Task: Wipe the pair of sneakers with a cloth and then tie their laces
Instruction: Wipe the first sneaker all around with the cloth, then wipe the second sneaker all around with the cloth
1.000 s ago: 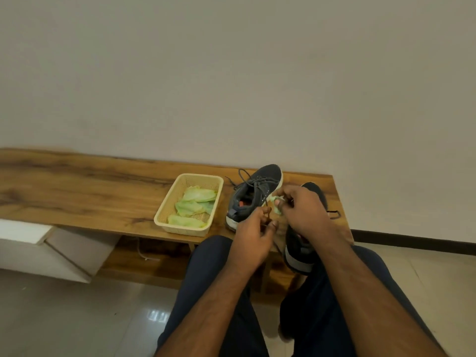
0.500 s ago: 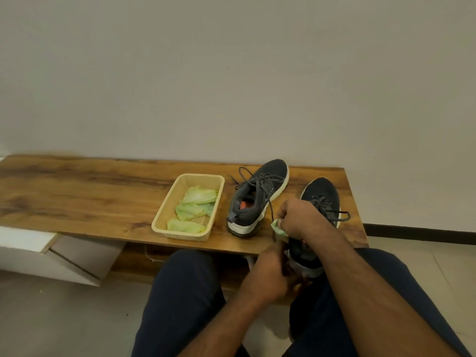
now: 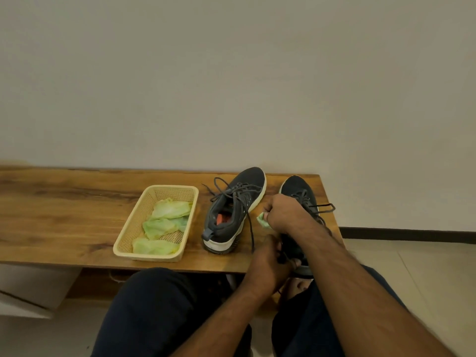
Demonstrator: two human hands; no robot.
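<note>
Two dark grey sneakers are seen on the wooden tabletop [image 3: 64, 210], toes pointed at the wall. The left sneaker [image 3: 233, 211] is set upright just beside a cream plastic basket [image 3: 128, 237], its laces [image 3: 226, 188] lying loose and untied over the tongue, one end trailing down toward the tabletop's near edge. An orange insole is visible inside it.

The right sneaker [image 3: 298, 194] is placed near the tabletop's right end, its heel jutting over the near edge. Its middle is covered by the right hand [image 3: 286, 215], whose fingers are curled round a small bunched pale green cloth [image 3: 263, 220]; the cloth is held at the sneaker's inner side. A loop of this sneaker's lace [image 3: 325, 207] is spread out to the right.

The heel of the right sneaker is gripped by the left hand [image 3: 268, 264], fingers bent round its back, though the fingertips are partly hidden.

Three more pale green cloths [image 3: 164, 228] are laid inside the basket. Dark trousers are seen on the knees below.
</note>
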